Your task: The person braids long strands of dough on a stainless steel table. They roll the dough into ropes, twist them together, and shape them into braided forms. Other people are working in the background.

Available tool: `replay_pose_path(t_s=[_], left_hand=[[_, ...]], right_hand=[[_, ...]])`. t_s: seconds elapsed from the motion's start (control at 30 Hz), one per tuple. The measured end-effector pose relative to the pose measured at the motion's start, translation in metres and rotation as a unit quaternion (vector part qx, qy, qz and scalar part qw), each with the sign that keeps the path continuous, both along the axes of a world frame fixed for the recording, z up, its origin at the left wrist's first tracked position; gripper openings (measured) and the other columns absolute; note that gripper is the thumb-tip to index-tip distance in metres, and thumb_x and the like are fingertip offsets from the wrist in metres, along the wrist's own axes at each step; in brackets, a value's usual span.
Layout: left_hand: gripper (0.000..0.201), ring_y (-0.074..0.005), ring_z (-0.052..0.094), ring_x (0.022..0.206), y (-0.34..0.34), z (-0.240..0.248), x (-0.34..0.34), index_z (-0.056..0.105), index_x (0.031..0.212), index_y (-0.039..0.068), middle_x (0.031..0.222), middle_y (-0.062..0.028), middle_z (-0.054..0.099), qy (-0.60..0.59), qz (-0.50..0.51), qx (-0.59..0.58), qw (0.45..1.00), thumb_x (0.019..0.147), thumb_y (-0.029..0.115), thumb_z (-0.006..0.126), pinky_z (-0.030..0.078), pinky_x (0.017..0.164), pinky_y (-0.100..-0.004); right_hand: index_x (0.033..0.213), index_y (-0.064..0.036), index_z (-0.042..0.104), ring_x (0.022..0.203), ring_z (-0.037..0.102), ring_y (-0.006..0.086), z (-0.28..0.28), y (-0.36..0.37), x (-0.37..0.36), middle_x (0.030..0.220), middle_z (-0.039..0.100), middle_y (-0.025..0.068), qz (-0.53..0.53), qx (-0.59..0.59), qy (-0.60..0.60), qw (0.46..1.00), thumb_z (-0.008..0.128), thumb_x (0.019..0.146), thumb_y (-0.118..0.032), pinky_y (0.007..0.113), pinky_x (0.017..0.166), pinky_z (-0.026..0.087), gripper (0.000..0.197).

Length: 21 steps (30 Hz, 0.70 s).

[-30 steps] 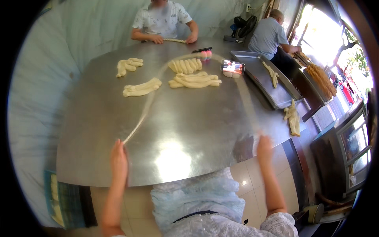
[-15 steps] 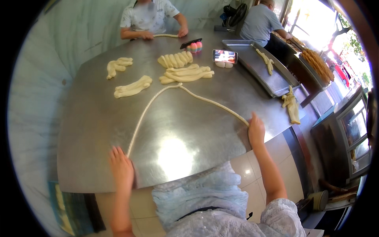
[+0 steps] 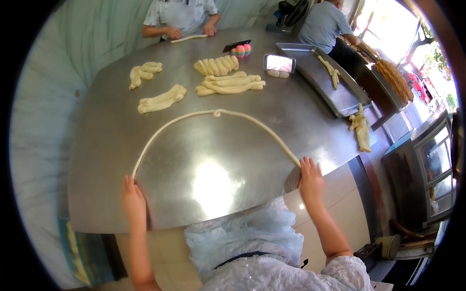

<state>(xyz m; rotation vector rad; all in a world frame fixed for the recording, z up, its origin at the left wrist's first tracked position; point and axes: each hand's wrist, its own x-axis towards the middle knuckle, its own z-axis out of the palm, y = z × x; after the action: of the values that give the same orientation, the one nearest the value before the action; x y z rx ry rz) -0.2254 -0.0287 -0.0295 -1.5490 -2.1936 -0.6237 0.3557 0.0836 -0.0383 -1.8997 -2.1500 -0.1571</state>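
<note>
A long twisted rope of pale dough (image 3: 184, 116) arches over the metal table, with a small loop at the top of its curve. Its left end runs to my left hand (image 3: 134, 199), whose fingers are stretched out at the table's near left. The right end meets my right hand (image 3: 312, 183), fingers extended and lying on the dough near the table's right edge. The very tips of the rope are hidden under the hands. Beyond the arch lie thick dough strips (image 3: 230, 85), a row of dough pieces (image 3: 216, 66), and two smaller portions (image 3: 162, 99) to the left.
The steel table (image 3: 107, 145) has a rounded edge. At right, a metal tray (image 3: 335, 92) holds a twisted dough piece; crumpled dough (image 3: 360, 130) lies by its corner. Two phones stand on small stands. Across the table a person (image 3: 182, 19) handles another dough rope; another person (image 3: 323, 26) sits behind.
The rope has spread into a wider, rounder arch, its top lower in view. My left hand has moved left and away from me; my right hand has shifted slightly nearer.
</note>
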Motion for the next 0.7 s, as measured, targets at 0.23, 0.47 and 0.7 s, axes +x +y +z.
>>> replay_pose_path(t_s=[0.23, 0.47, 0.7], left_hand=[[0.036, -0.0402, 0.049, 0.133, 0.040, 0.010, -0.055, 0.057, 0.135, -0.001, 0.147, -0.0216, 0.051, -0.099, 0.092, -0.110, 0.985, 0.104, 0.016, 0.049, 0.042, 0.111, -0.0431], [0.048, -0.0423, 0.040, 0.142, -0.060, -0.036, 0.038, 0.040, 0.151, 0.000, 0.156, -0.0261, 0.038, 0.060, 0.034, -0.202, 0.977, 0.104, 0.012, 0.045, 0.039, 0.114, -0.0482], [0.026, -0.0373, 0.070, 0.086, -0.033, 0.043, -0.021, 0.057, 0.126, 0.005, 0.102, -0.0164, 0.073, -0.245, 0.030, -0.124, 0.961, 0.105, 0.017, 0.049, 0.056, 0.075, -0.0453]], right_hand=[[0.144, -0.0001, 0.046, 0.140, 0.043, 0.0384, -0.005, 0.112, 0.064, 0.152, 0.045, 0.0222, -0.310, 0.118, -0.028, 0.943, 0.054, 0.100, -0.027, 0.052, 0.116, 0.032, 0.052], [0.132, -0.0002, 0.056, 0.121, 0.059, 0.0344, 0.000, 0.037, 0.040, 0.128, 0.064, 0.0174, -0.048, 0.037, 0.065, 0.996, 0.061, 0.096, -0.017, 0.049, 0.106, 0.042, 0.040], [0.133, -0.0028, 0.060, 0.128, 0.056, 0.0376, 0.013, 0.038, 0.039, 0.133, 0.065, 0.0144, 0.031, 0.136, 0.042, 0.989, 0.053, 0.100, -0.011, 0.050, 0.109, 0.043, 0.034]])
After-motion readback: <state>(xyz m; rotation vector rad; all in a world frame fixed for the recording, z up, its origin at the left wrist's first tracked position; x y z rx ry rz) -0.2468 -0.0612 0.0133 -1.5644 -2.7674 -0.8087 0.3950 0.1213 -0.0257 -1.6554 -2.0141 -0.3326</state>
